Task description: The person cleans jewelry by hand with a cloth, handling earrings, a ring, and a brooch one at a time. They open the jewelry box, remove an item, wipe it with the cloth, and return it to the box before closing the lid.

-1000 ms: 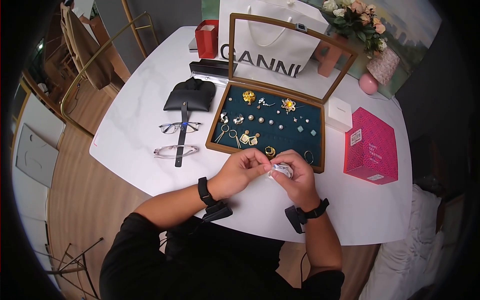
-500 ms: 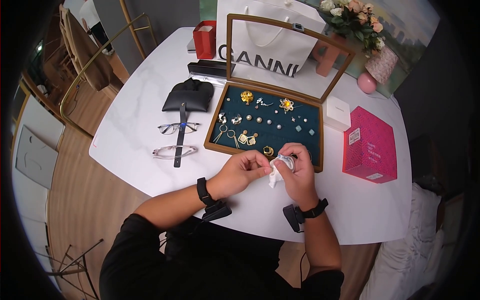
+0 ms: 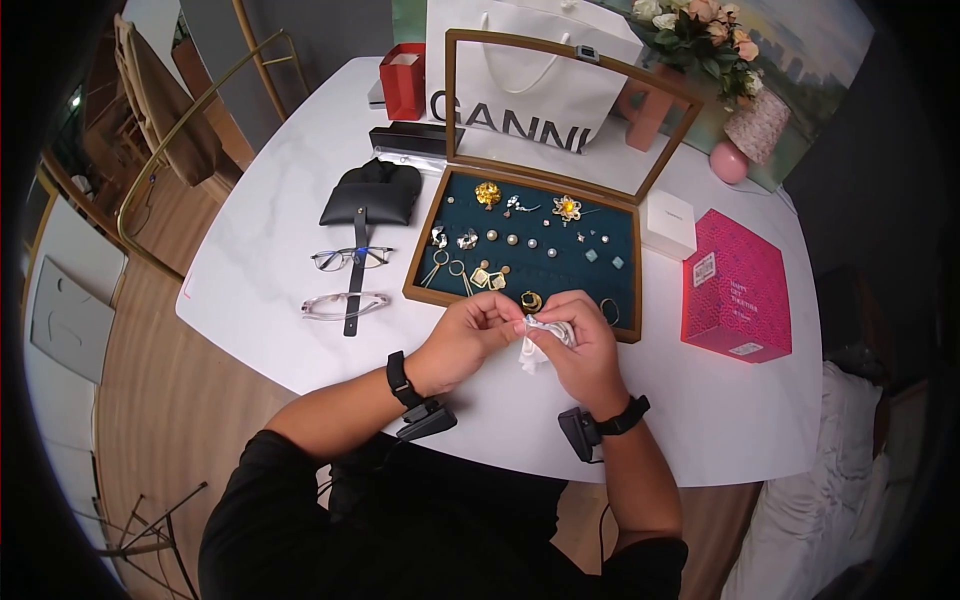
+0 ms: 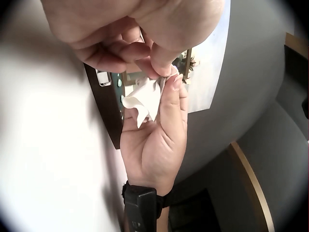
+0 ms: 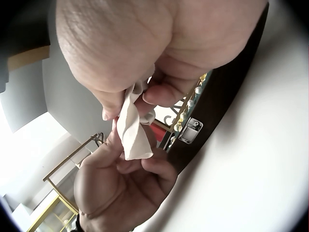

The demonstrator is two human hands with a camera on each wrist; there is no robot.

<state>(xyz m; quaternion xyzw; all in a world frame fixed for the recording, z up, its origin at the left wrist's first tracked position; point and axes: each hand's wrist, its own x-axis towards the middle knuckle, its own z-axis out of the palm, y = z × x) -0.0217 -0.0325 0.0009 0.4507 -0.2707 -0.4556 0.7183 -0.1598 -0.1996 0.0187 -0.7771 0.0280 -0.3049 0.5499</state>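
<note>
Over the front edge of the jewellery case (image 3: 425, 292), both hands meet at a small crumpled white cloth (image 3: 538, 345). My right hand (image 3: 588, 350) holds the cloth bunched between thumb and curled fingers, its loose folds hanging out below. With thumb and forefinger, my left hand (image 3: 465, 345) pinches the cloth's edge, the fingertips close to the right thumb. In the left wrist view the cloth (image 4: 144, 99) flares out from the right hand's grip. A twisted strip of the cloth (image 5: 133, 133) hangs between the hands in the right wrist view. I cannot tell whether the folds wrap anything.
The case's glass lid (image 3: 570, 115) stands raised, with earrings and brooches (image 3: 487, 194) on green lining. Left lie two pairs of glasses (image 3: 345, 306) and a black pouch (image 3: 370, 195). Right stand a white box (image 3: 668, 225) and a pink box (image 3: 738, 288). Behind is a paper bag (image 3: 520, 100).
The left fingers briefly drew apart from the right ones, letting the cloth hang down, then closed in on it again. Both hands have shifted slightly left in the head view.
</note>
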